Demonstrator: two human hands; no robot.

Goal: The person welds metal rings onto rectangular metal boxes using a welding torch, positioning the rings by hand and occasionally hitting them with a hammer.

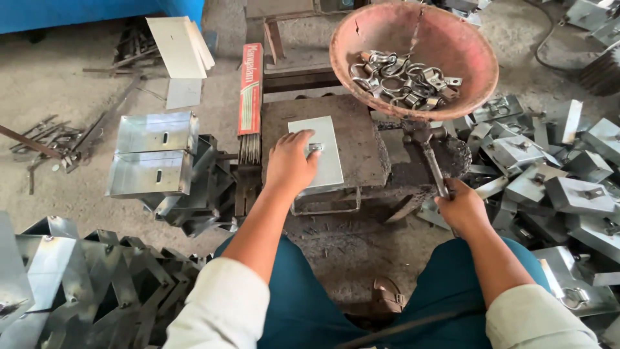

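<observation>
Two hands work apart: the left hand (290,163) presses flat on a galvanised sheet-metal plate (318,152) atop the block surface (361,136); the right hand (460,205) is clamped around a lever handle (434,167) below a bowl of metal rings (445,48).

A dusty grey concrete floor (58,84) lies in even daylight. A blue panel (84,11) runs along the far edge, metal scraps (48,139) lie scattered at left, and a wooden bench leg (274,40) stands behind.
</observation>
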